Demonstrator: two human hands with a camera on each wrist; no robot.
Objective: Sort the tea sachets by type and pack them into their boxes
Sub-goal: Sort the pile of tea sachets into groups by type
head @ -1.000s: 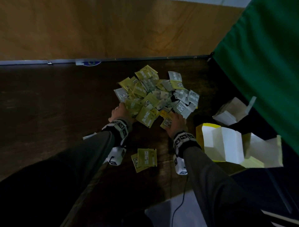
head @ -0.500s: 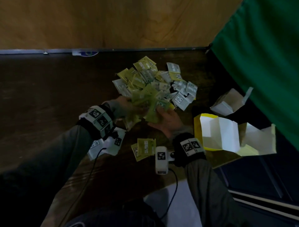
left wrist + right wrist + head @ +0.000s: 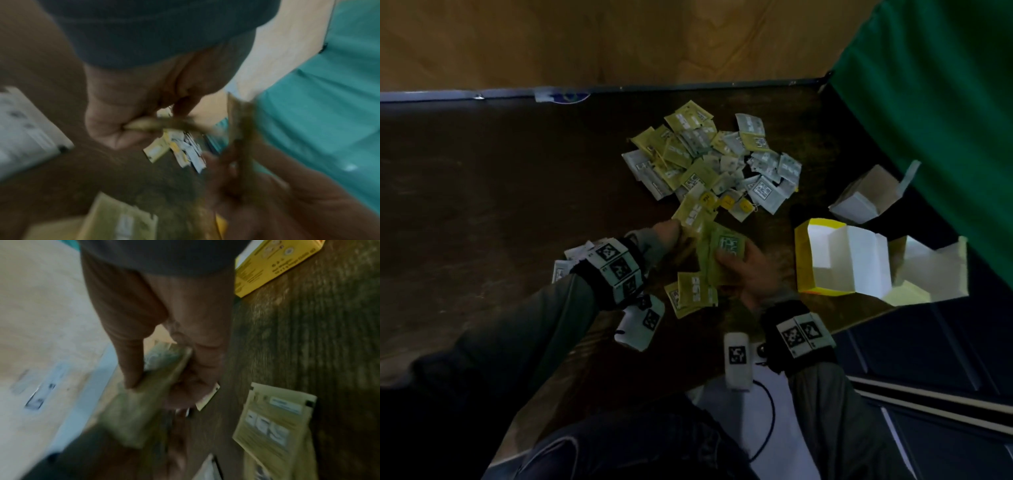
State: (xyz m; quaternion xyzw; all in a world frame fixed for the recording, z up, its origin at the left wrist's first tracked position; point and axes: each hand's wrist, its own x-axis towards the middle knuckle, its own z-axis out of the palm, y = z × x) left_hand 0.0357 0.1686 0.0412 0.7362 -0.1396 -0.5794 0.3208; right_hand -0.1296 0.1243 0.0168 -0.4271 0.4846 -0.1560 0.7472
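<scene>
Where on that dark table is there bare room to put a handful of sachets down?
The broad stretch of table left of the sachet heap lies bare. It is crowded at right, where the open boxes stand, and between the hands, by the small stack.

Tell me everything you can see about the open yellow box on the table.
The yellow box is cardboard, yellow outside with small print on one side, white inside. It stands open on the dark wooden table, flaps spread, nothing visible inside. It sits right of the right hand, apart from it, beside another opened box.
</scene>
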